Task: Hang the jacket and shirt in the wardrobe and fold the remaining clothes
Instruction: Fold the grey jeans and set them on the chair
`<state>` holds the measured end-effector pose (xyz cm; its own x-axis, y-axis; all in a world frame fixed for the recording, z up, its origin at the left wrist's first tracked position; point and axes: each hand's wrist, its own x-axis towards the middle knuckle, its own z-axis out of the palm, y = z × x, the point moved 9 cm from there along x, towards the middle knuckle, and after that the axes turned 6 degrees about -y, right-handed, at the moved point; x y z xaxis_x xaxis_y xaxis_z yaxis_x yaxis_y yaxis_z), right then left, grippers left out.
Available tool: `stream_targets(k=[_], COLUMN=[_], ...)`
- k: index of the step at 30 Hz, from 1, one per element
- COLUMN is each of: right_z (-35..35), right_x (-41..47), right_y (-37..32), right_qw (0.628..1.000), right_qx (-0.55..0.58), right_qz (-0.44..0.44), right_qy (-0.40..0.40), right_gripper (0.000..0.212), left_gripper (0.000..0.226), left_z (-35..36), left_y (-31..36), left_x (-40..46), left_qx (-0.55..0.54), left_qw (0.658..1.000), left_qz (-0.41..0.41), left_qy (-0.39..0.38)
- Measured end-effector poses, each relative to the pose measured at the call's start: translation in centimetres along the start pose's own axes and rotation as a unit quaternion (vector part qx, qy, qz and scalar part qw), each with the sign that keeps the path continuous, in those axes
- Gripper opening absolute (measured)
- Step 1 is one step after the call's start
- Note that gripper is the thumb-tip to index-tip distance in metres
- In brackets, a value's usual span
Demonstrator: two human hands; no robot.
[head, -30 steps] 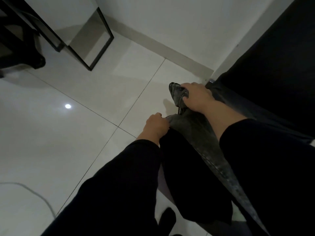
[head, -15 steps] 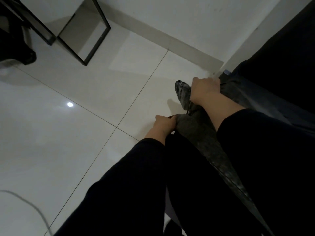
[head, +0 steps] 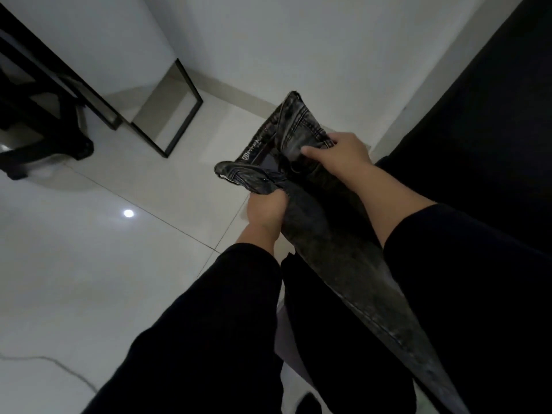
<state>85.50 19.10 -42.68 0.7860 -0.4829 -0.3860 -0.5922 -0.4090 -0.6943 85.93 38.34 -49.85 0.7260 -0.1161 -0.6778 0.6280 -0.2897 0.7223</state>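
Both hands grip the jeans [head: 313, 222] waistband: left hand [head: 265, 213] below, right hand [head: 337, 153] above. The hanging leg may twist and spoil the fold.

Pale, perhaps printed, unreadable lettering inside the jeans' waistband [head: 259, 146].
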Motion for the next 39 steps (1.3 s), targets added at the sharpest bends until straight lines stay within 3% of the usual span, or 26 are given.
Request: stream_targets(k=[2,6,11,16,20,26,30,34,39], right_z=[-2.7,-9.4,-19.0,-27.1,-33.6,-41.8,-45.4,-47.2,-47.6], right_x=[-1.9,-6.4,-13.5,-22.2,-30.5,-42.8,-49.8,-55.2,-60.2], right_y=[-2.1,-3.8,-4.4,-4.1,-2.7,-2.1,-3.2,-4.7,-5.0], right_qw=[0.999,0.989,0.965,0.932,0.898,0.849,0.821,0.805,0.806], right_qx=[0.029,0.098,0.170,0.201,0.210,0.177,0.141,0.116,0.121], right_qz=[-0.012,-0.010,-0.016,-0.050,-0.060,-0.077,-0.091,-0.098,-0.093], right_qy=[0.032,0.109,0.197,0.297,0.382,0.492,0.545,0.574,0.572], right_gripper=[0.022,0.022,0.017,0.023,0.025,0.029,0.026,0.024,0.026], left_gripper=[0.015,0.029,0.019,0.035,0.030,0.039,0.032,0.018,0.023], left_z=[-0.3,-0.7,1.5,6.4,11.1,18.4,22.2,24.8,27.3], left_y=[2.7,7.7,13.2,19.2,22.2,24.3,26.1,27.9,26.2], left_x=[-2.4,-7.3,-14.6,-24.1,-32.4,-44.8,-53.4,-61.4,-69.1], left_qx=[-0.023,-0.030,-0.019,0.002,0.016,0.022,0.023,0.024,0.032], left_qw=[0.999,0.997,0.991,0.968,0.942,0.895,0.848,0.787,0.715], left_qz=[0.028,0.074,0.134,0.238,0.301,0.357,0.391,0.439,0.427], left_qy=[0.006,0.016,-0.014,-0.075,-0.145,-0.268,-0.357,-0.433,-0.553])
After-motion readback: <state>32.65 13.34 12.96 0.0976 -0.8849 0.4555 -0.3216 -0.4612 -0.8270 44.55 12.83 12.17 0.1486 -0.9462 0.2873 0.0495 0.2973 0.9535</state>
